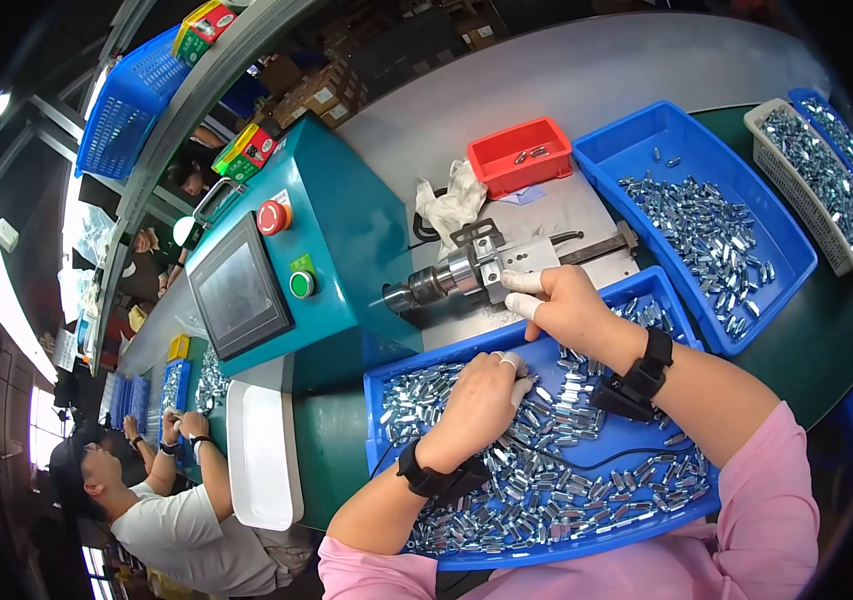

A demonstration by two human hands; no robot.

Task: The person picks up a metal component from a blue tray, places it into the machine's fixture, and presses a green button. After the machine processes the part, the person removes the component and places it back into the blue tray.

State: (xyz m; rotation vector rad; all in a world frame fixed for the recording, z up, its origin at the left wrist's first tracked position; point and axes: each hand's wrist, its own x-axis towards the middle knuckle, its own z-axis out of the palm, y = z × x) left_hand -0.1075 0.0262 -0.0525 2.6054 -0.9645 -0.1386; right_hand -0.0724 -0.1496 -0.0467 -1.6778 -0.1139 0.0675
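My right hand [572, 312] is at the metal fixture [490, 262] of a green bench machine, with white covers on its fingertips. Its thumb and forefinger are close together beside the fixture; anything between them is hidden. Facing the fixture is the machine's round steel chuck [432, 284]. Lower down, my left hand [475, 402] rests among small shiny metal fittings [557, 505] in a blue tray [375, 400]. Its fingers are curled in, also with white covers, and what they pinch does not show. Both wrists wear black straps.
Right of the machine stand a red bin [499, 165], a second blue tray [607, 150] of fittings and a white basket [769, 158]. The machine [337, 220] carries a screen and buttons. A white tray [292, 455] separates me from a co-worker [197, 530]. A cable crosses my tray.
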